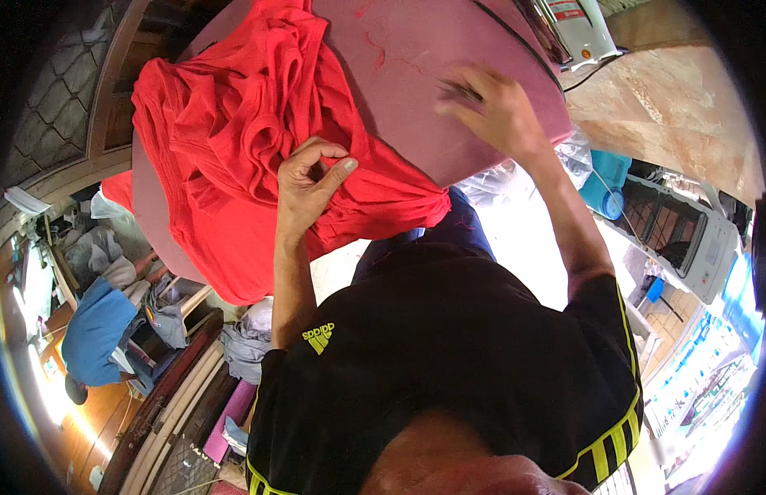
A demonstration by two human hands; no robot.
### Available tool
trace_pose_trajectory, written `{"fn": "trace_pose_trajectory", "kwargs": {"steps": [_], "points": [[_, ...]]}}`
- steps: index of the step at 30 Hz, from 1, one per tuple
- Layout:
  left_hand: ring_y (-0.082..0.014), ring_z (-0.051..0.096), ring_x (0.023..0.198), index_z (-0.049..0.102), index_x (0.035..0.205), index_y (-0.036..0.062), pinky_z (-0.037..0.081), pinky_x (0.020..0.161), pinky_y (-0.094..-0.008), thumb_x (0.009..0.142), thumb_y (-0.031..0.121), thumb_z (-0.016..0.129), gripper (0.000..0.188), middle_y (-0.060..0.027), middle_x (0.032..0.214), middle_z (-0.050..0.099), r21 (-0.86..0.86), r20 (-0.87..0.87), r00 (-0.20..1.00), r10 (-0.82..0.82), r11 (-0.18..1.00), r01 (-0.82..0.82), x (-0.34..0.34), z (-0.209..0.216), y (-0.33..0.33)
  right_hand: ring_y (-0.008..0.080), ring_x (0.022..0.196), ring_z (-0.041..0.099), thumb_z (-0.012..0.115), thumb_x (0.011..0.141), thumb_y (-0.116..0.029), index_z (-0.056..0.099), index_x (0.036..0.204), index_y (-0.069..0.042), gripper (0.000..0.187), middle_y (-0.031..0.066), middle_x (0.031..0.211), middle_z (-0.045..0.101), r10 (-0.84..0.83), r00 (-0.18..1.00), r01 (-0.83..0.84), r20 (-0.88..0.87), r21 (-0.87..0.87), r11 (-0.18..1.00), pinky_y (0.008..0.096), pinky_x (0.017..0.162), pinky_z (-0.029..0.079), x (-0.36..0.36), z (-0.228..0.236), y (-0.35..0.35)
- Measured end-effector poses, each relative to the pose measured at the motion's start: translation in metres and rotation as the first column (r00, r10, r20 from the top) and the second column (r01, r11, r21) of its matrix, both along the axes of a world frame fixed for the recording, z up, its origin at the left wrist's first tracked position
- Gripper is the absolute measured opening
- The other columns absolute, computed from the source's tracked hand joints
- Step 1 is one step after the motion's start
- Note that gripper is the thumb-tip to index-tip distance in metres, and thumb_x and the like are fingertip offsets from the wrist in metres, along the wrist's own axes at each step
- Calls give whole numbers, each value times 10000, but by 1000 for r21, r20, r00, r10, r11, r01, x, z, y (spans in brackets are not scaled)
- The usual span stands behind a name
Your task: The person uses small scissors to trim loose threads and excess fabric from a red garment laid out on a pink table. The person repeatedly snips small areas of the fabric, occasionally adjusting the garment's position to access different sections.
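A bunched red knit cloth [210, 124] is heaped over the left side of a mauve padded table [416, 49], and part of it hangs over the near edge. My left hand [304, 186] rests on the cloth with thumb and forefinger pinched together on a fold of it. To the right, my right hand [498, 107] is lifted above the table surface, apart from the cloth and blurred by motion. Its fingers are closed around a small dark object [463, 91], whose kind the blur hides. Red thread bits [376, 54] lie on the table beyond the cloth.
A white machine [577, 29] with a dark cable stands at the far right edge of the table. Clear plastic wrap [498, 181] and a turquoise container [606, 177] are below on the right. At the left, another person in a blue shirt [98, 330] bends over near wooden furniture.
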State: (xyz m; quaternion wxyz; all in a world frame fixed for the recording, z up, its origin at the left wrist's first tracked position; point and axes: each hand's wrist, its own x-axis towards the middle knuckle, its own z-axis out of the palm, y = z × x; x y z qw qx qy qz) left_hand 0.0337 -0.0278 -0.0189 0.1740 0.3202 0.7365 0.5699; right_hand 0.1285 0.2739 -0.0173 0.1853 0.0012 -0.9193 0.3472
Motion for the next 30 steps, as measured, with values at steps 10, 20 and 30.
{"fn": "trace_pose_trajectory", "kwargs": {"steps": [10, 20, 30], "points": [[-66, 500, 607, 717, 910, 20, 393, 548, -223, 811, 41, 805, 134, -28, 803, 636, -28, 43, 997, 59, 998, -58, 5, 5, 1, 361, 802, 648, 696, 885, -204, 643, 1006, -68, 190, 120, 916, 645, 1, 998, 10, -65, 170, 985, 448, 715, 552, -132, -32, 0], [-70, 503, 584, 719, 914, 10, 398, 537, -223, 802, 14, 801, 139, -31, 790, 628, 29, 86, 995, 42, 999, -44, 1, 3, 3, 320, 774, 662, 695, 877, -170, 602, 1006, -33, 210, 141, 888, 659, 233, 970, -205, -66, 290, 935, 435, 655, 516, -173, -25, 15], [-58, 506, 665, 720, 917, 13, 364, 586, -215, 820, 20, 788, 118, -14, 812, 632, -13, 106, 992, 74, 997, -73, 5, 8, 5, 373, 864, 672, 639, 877, -173, 627, 1010, -79, 163, 125, 951, 648, 148, 986, -113, -79, 344, 932, 462, 726, 565, -135, -20, -12]]}}
